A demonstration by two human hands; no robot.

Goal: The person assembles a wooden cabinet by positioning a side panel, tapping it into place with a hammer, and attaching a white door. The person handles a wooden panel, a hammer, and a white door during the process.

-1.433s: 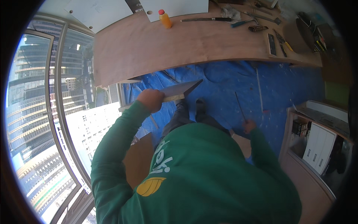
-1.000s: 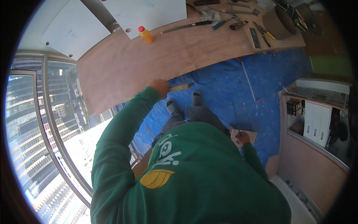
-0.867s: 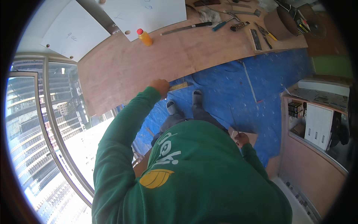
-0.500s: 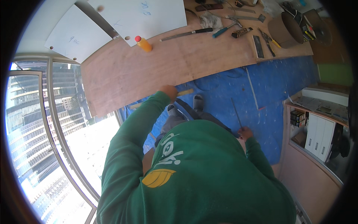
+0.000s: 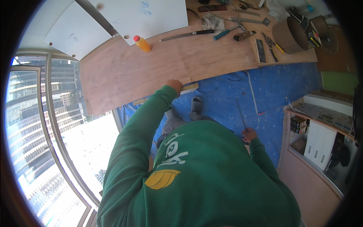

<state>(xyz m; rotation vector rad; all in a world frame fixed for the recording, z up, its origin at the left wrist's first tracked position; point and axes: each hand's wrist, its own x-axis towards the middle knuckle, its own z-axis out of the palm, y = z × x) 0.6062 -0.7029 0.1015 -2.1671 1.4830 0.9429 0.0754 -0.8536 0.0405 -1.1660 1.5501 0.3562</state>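
Observation:
My left hand (image 5: 173,86) is closed at the near edge of the plywood worktop (image 5: 124,81), round a narrow wooden strip (image 5: 191,89). The strip shows on both sides of the hand and runs along the worktop edge; the fingers are partly hidden. Low on the right, my right hand (image 5: 248,135) is closed on the end of a long, thin dark rod (image 5: 239,112), which points away from me over the blue floor sheet (image 5: 270,87). Its exact kind is too small to make out.
On the worktop lie an orange bottle (image 5: 142,43), white panels (image 5: 151,19), a long file (image 5: 187,36), a hammer (image 5: 230,30), a utility knife (image 5: 244,35) and snips (image 5: 273,46). A brown round container (image 5: 289,36) stands far right. Windows (image 5: 64,132) line the left; a cabinet (image 5: 319,145) stands right.
My left hand and the wooden strip have shifted slightly away from me, and more of the strip's pale side shows. My right hand still holds the rod. The view has shifted a little.

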